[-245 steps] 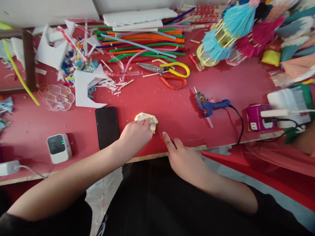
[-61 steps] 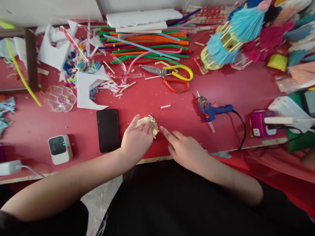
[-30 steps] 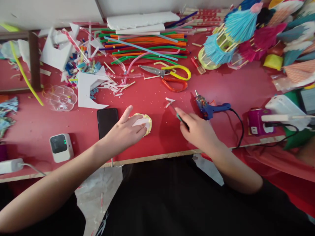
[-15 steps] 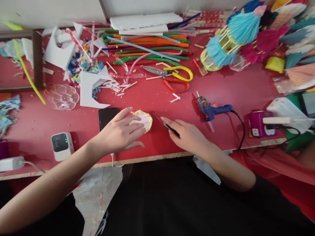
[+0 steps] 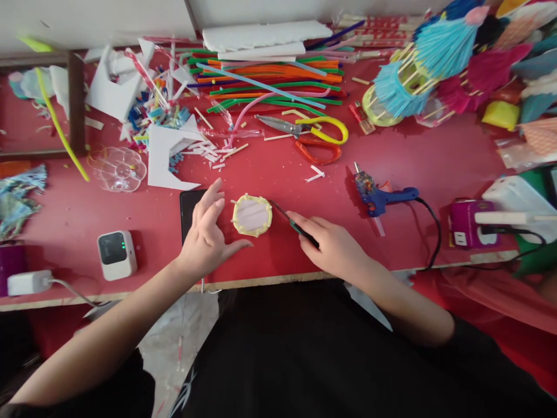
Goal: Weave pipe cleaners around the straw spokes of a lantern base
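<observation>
A small round white disc point(image 5: 252, 215) with a knobbly pale-yellow rim lies flat on the red table. Just left of it is my left hand point(image 5: 208, 229), open, thumb stretched toward the disc and fingers pointing up, holding nothing. My right hand point(image 5: 333, 244) is closed around a slim tool point(image 5: 298, 227) with a dark, thin tip and a black and green handle. Its tip points at the disc's right edge; whether they touch I cannot tell. Partly behind my left hand lies a black phone point(image 5: 190, 213).
Yellow-and-orange-handled scissors point(image 5: 304, 129) lie beyond the disc, before colourful pipe cleaners point(image 5: 270, 75). A blue glue gun point(image 5: 378, 197) with its cord is at right. White foam pieces point(image 5: 161, 157) and scraps sit at left, near a white device point(image 5: 116, 255). Paper-umbrella-like crafts point(image 5: 444, 46) stand back right.
My left hand has drawn back left off the disc, its fingers lifting, so the whole disc now shows. My right hand keeps its hold on the tool, nearly still. The view has shifted slightly.
</observation>
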The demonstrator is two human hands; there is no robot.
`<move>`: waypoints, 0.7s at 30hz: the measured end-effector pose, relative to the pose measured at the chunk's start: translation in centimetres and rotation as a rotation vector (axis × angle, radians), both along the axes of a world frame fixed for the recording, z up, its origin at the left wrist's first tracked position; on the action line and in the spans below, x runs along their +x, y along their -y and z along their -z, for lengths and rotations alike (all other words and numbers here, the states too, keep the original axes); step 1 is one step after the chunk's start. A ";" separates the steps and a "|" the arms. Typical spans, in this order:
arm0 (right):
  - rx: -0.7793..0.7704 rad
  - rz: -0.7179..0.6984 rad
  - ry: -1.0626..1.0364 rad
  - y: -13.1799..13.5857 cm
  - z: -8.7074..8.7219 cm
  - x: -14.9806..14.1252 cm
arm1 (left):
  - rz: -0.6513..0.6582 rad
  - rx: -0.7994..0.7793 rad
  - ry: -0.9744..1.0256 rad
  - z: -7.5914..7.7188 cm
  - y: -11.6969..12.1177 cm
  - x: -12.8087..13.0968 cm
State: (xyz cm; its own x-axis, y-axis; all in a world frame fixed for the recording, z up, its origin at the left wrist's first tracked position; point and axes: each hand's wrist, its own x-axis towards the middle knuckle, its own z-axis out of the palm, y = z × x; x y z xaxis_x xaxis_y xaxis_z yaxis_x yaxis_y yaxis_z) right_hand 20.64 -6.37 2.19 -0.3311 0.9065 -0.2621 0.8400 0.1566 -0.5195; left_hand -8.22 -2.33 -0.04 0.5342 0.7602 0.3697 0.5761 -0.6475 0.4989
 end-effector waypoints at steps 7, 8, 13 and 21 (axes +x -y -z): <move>0.071 0.109 0.006 -0.2 -0.1 0.7 | 0.093 -0.083 -0.026 0.9 0.1 0.8; 0.068 0.118 0.000 -0.2 -0.2 0.8 | 0.093 -0.070 -0.027 1.0 0.0 0.9; 0.046 0.149 -0.042 0.0 -0.4 1.1 | -0.069 0.046 -0.079 1.5 -0.4 1.4; -0.108 0.167 -0.221 0.3 -1.1 0.8 | -0.172 0.029 -0.118 1.4 0.2 1.5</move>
